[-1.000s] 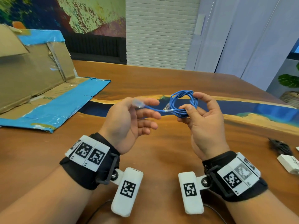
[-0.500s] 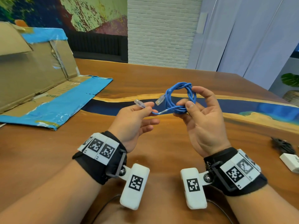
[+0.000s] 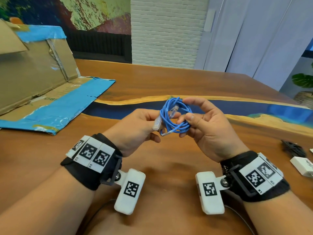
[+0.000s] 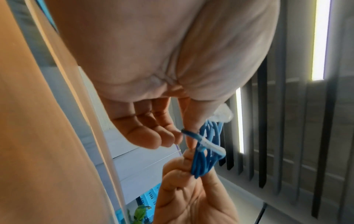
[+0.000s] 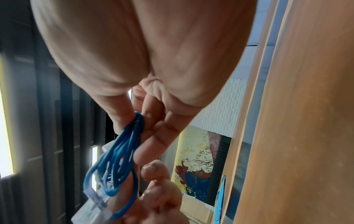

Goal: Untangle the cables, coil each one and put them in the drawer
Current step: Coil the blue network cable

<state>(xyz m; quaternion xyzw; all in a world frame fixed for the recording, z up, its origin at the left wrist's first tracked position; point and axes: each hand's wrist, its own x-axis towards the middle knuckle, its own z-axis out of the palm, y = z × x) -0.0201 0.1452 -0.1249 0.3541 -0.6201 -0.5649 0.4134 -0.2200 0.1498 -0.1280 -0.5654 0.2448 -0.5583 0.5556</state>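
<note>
A thin blue cable is wound into a small coil and held above the wooden table. My right hand pinches the coil's right side between thumb and fingers. My left hand pinches the cable's free end just behind its clear plug, right against the coil's left side. The other clear plug pokes into the middle of the coil. The left wrist view has the blue cable running between both hands. In the right wrist view the cable hangs from my thumb and fingers. No drawer is in view.
An opened cardboard box with blue tape lies at the left, its flap flat on the table. A black cable bundle and a white adapter sit at the right edge.
My left hand has moved right, up to the coil, bringing the free plug end with it. The straight stretch of cable between the hands is gone.
</note>
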